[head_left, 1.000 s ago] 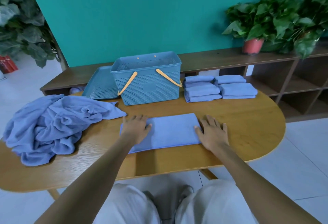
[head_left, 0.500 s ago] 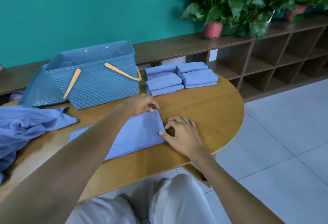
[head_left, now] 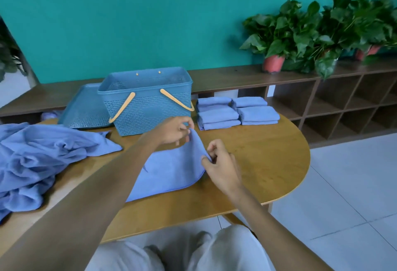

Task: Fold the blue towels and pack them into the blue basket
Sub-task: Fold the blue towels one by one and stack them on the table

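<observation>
A half-folded blue towel (head_left: 169,169) lies on the wooden table (head_left: 264,154) in front of me. My left hand (head_left: 174,130) pinches its far right corner and my right hand (head_left: 219,163) pinches its near right corner; that end is lifted off the table. The blue basket (head_left: 148,103) with orange handles stands open just behind my left hand. Folded blue towels (head_left: 234,111) sit in two stacks to the basket's right. A heap of unfolded blue towels (head_left: 36,159) covers the table's left end.
The basket's blue lid (head_left: 83,107) leans behind the basket on its left. A long wooden shelf unit (head_left: 322,94) runs along the teal wall, carrying potted plants (head_left: 277,41) at the right. Tiled floor lies to the table's right.
Both hands went from pressing the towel flat to its right end, took hold of the two right corners and raised them. The view swung right, then partly back.
</observation>
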